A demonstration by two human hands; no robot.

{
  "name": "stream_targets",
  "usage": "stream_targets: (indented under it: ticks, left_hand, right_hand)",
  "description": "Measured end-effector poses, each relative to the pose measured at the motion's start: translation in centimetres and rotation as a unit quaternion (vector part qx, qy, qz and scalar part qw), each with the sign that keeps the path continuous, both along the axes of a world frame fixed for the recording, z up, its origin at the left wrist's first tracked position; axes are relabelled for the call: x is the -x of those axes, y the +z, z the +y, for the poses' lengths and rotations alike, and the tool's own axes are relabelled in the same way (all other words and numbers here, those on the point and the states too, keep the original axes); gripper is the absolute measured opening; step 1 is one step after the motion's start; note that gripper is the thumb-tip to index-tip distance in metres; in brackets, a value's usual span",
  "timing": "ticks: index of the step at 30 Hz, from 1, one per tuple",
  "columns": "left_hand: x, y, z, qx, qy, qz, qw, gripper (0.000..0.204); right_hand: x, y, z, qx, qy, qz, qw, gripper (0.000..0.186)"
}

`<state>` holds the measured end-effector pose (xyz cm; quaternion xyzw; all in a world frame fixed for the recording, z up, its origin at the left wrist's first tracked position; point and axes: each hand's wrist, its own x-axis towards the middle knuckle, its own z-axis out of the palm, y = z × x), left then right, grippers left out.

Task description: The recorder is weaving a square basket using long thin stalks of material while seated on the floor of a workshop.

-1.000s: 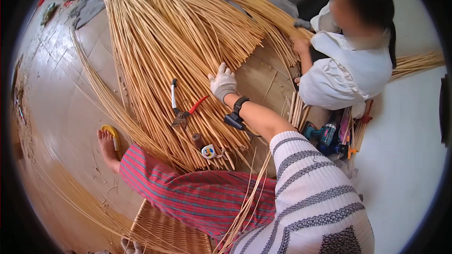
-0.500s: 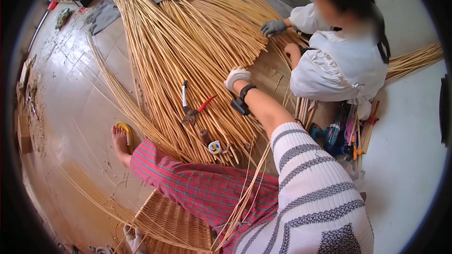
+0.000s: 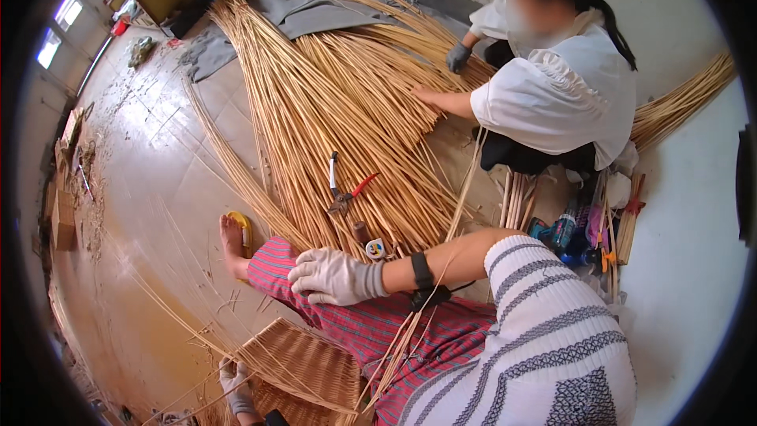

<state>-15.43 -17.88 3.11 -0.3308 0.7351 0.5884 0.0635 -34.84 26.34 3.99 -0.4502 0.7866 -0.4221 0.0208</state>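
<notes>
A half-woven wicker basket (image 3: 311,355) rests by my lap at the lower edge, with long loose strands sticking out to the left. At its left edge my left hand (image 3: 236,385), in a whitish glove, has its fingers closed on thin wicker strands (image 3: 206,341). My right hand (image 3: 335,276), also gloved, is over my knee in red plaid trousers (image 3: 347,322). Its fingers are stretched out, loosely bent, with nothing visible in them. Just beyond lie a tape measure (image 3: 375,249), a brown cylindrical piece (image 3: 360,231) and pruning shears (image 3: 341,202) with one red handle, all on wicker rods.
A large fan of wicker rods (image 3: 315,110) covers the floor ahead. A co-worker (image 3: 552,102) in white crouches at the right, one hand gloved in grey, arm over the rods. A drill (image 3: 561,230) stands near the right wall. More rods (image 3: 682,102) lean behind the co-worker.
My right hand has come back from the rod pile to above my knee. The co-worker's bare hand now reaches farther left over the rods. The view has shifted slightly.
</notes>
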Motion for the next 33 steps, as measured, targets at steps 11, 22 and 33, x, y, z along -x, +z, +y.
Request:
stream_targets:
  ticks: [11,22,33]
  left_hand:
    - [-0.1,-1.0,0.1,0.016,0.02,-0.008,1.0,0.036]
    - [-0.5,-1.1,2.9,0.131,0.008,-0.095,0.987,0.045]
    - [-0.3,-1.2,3.4,0.183,-0.013,-0.021,0.983,0.041]
  right_hand:
    - [-1.0,-0.9,-0.9,0.054,-0.064,0.001,0.996,0.025]
    - [1.8,1.0,-3.5,-0.188,0.033,0.009,0.982,0.031]
    - [3.4,-0.3,-27.3,-0.305,0.168,-0.143,0.927,0.077]
